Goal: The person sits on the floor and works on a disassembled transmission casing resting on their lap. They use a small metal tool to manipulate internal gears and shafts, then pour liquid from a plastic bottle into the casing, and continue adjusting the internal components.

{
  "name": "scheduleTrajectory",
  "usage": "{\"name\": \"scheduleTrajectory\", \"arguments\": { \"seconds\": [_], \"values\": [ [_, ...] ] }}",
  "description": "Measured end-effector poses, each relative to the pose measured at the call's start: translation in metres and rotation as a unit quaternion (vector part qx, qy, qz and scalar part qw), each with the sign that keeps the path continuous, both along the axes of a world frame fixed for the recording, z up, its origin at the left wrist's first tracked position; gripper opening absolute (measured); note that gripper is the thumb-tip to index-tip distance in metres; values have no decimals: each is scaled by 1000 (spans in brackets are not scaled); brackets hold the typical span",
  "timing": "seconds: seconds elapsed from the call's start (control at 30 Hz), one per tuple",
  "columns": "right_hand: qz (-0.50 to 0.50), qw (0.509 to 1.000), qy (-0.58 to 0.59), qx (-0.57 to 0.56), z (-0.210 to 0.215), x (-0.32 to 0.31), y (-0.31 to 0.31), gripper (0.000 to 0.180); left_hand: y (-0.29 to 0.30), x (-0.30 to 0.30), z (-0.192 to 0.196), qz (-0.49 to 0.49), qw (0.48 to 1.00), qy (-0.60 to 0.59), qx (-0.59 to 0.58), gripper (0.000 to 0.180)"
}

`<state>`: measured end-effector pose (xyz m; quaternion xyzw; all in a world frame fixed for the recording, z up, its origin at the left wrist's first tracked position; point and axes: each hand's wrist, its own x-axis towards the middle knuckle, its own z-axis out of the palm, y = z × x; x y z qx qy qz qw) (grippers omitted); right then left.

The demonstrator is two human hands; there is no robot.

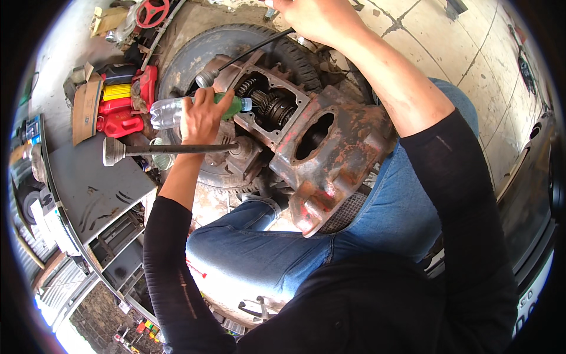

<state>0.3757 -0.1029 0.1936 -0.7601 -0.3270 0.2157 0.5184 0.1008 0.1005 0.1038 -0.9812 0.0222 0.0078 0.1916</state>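
Note:
My left hand is wrapped round a clear plastic bottle with a green label. The bottle lies nearly level, and its bluish neck end points at the top opening of a rusty gearbox. Toothed gears show inside that opening. My right hand is raised at the top edge, beyond the gearbox. Its fingers are partly cut off by the picture's edge, so what they hold is unclear. A dark rod with a rounded end runs up to beside this hand.
A large tyre lies beneath the gearbox. A metal shaft with a flared end sticks out leftward. Red containers and a cardboard piece stand at the left, by a grey metal cabinet. A dark vehicle is at the right.

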Motion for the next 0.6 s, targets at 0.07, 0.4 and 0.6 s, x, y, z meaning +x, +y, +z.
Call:
{"name": "scheduleTrajectory", "arguments": {
  "seconds": [0.07,0.4,0.6],
  "values": [
    [3,1000,-8,-7,2,0,1,19,5,0,-1,23,999,20,9,56],
    [8,1000,-8,-11,-1,1,1,19,0,13,6,-19,999,3,40,52],
    [4,1000,27,-9,1,-1,2,19,9,11,4,-42,999,31,7,51]
  ]
}}
